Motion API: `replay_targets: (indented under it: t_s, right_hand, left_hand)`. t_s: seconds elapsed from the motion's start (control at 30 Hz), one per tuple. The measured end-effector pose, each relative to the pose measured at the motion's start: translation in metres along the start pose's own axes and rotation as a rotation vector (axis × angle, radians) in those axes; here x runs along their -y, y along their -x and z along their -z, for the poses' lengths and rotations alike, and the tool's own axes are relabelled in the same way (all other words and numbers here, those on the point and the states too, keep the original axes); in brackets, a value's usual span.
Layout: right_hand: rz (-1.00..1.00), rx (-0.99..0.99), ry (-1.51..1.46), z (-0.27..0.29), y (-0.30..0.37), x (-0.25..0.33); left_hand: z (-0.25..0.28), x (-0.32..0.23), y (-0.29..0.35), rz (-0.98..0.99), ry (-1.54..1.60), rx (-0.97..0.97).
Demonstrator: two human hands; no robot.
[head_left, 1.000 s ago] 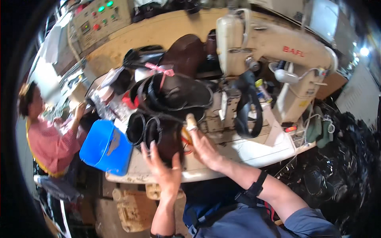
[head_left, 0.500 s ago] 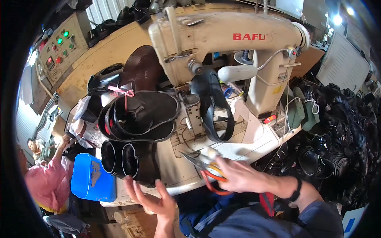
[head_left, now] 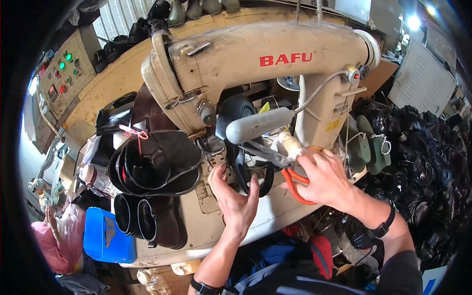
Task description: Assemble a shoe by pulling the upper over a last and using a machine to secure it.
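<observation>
My right hand (head_left: 324,179) is closed on orange-handled scissors (head_left: 295,189), their grey blades pointing left under the sewing machine's arm. A cream, roll-like thing (head_left: 290,144) shows by its fingers; whether it is held I cannot tell. My left hand (head_left: 233,201) is open, thumb and fingers apart, at the near side of a black shoe upper (head_left: 235,115) beneath the machine head; contact is unclear. The upper's looped strap hangs over the front of the small machine bed. The cream sewing machine (head_left: 255,59) partly hides the upper.
Dark shoe uppers with a pink tie (head_left: 167,147) and black boots (head_left: 162,223) stand left of the machine. A blue bin (head_left: 105,241) is at the table's left edge. Black footwear is heaped at right (head_left: 418,162). A person in pink (head_left: 61,241) is far left.
My right hand has carried the scissors up and right, under the machine arm. My left hand has moved from beside the boots up and right to the black upper. The view has shifted too.
</observation>
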State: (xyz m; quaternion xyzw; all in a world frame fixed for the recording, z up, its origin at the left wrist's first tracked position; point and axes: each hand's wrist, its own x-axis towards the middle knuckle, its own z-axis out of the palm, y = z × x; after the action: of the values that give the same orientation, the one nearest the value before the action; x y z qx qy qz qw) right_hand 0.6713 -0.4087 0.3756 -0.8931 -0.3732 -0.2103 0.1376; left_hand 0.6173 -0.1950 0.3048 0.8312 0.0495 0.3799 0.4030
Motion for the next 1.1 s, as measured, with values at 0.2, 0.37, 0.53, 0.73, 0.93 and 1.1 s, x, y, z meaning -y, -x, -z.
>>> replay_targets:
  t_s: [0.2,0.37,0.53,0.73,0.93,1.1]
  right_hand:
    - [0.231,-0.068,0.116,-0.001,-0.024,-0.010]
    - [0.195,0.021,0.213,-0.001,-0.023,-0.004]
    - [0.147,0.052,0.128,0.009,-0.006,-0.011]
    - [0.237,-0.212,-0.069,0.018,0.070,-0.036]
    - [0.116,-0.347,-0.370,-0.016,0.088,-0.012]
    - [-0.126,-0.064,-0.659,-0.033,0.074,0.028]
  left_hand:
    - [-0.007,0.000,-0.012,0.012,-0.098,-0.074]
    - [-0.014,0.002,-0.015,0.033,-0.111,-0.119]
    - [0.005,0.001,-0.015,0.077,-0.039,-0.036]
    - [0.080,0.014,-0.002,-0.164,-0.059,0.144]
    - [0.098,0.053,0.030,0.265,0.833,0.162]
    - [0.082,0.085,0.072,0.641,0.670,0.264]
